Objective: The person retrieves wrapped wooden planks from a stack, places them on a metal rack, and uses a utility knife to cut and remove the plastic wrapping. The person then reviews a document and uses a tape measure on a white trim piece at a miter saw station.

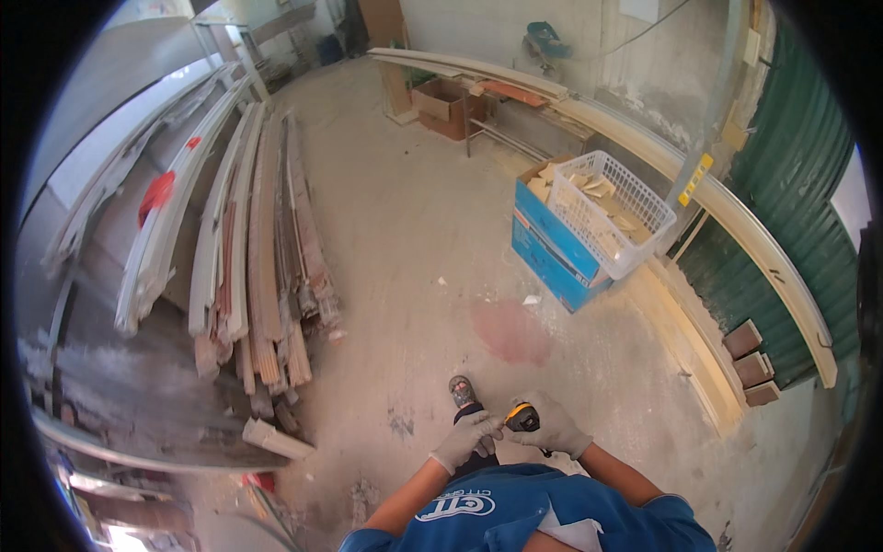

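Note:
A yellow and black tape measure (522, 418) sits in my right hand (555, 429), which wears a light grey work glove and is closed round the tape's case. Just left of it is my left hand (466, 442), gloved in the same grey. Its fingers are drawn together close to the front of the tape measure. Whether they pinch the end of the blade is too small to tell. Both hands are in front of my body, above the concrete floor. Below them one shoe (462, 391) shows.
Long wooden and white mouldings (262, 230) lie stacked at the left. To the right, a white plastic basket (625, 198) of offcuts rests on a blue cardboard box (552, 248). Long boards (727, 221) run along the right wall. A brown carton (443, 106) stands farther back.

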Demonstrator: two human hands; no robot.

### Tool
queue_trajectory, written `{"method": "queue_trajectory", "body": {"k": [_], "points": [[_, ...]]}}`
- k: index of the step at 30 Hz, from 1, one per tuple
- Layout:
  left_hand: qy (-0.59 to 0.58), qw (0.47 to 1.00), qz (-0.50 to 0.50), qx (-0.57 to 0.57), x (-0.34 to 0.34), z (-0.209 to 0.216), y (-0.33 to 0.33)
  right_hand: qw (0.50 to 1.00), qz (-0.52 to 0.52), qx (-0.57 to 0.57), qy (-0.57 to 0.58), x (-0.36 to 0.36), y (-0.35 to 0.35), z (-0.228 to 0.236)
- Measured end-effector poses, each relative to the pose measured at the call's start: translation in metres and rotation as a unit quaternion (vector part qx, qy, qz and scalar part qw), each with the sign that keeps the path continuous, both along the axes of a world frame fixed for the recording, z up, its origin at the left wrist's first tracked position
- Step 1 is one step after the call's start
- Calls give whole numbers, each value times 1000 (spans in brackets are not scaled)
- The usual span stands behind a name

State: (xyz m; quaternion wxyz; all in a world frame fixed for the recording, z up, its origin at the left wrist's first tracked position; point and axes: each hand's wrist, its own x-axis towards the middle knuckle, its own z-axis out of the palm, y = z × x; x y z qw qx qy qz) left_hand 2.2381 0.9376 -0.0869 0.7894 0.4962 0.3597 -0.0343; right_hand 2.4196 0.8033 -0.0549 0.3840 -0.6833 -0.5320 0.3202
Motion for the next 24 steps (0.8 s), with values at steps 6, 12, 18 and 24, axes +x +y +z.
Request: {"method": "queue_trajectory", "body": {"k": [6, 12, 18, 24], "points": [[-62, 982, -17, -179, 61, -9, 146, 991, 71, 68, -95, 54, 145, 20], [-89, 967, -27, -238, 127, 18, 266, 996, 74, 20, -40, 115, 254, 40], [-35, 970, -67, -230, 203, -7, 362, 945, 91, -103, 295, 193, 339, 14], [-45, 984, -41, -165, 339, 8, 474, 898, 71, -104, 422, 318, 459, -13]]}}
